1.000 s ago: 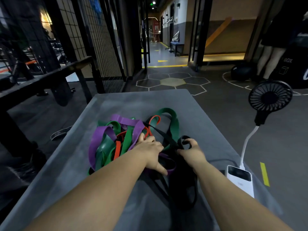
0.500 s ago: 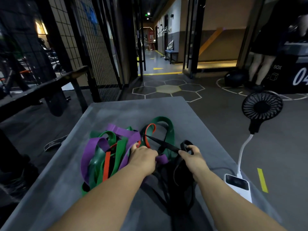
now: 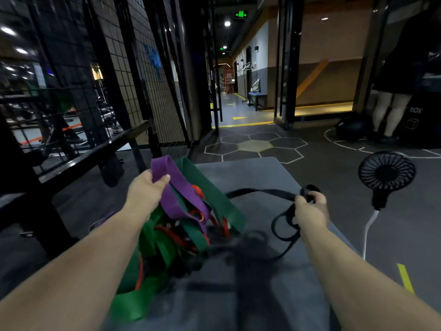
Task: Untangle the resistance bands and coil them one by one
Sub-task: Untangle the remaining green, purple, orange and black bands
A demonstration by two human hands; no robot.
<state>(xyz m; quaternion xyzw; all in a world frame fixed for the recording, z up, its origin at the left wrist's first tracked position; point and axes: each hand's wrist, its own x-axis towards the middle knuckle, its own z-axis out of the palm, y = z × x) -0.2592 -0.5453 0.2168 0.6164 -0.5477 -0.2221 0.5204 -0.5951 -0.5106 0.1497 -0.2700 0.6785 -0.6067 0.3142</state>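
Early stage. The purple band [image 3: 176,194] is held above the bench [image 3: 250,173] by the curled fingers [image 3: 164,179] of the left hand [image 3: 145,189]. The black band [image 3: 262,192] is gripped in the right hand [image 3: 310,211]. Green bands [image 3: 214,201] and red bands [image 3: 197,190] are left tangled, and none is seen coiled.

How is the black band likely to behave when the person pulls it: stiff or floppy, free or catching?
Probably floppy: the black band droops in loose loops below the right hand rather than holding a shape. It may catch, because its far end runs in behind the green band. It seems light, as one hand holds it up.
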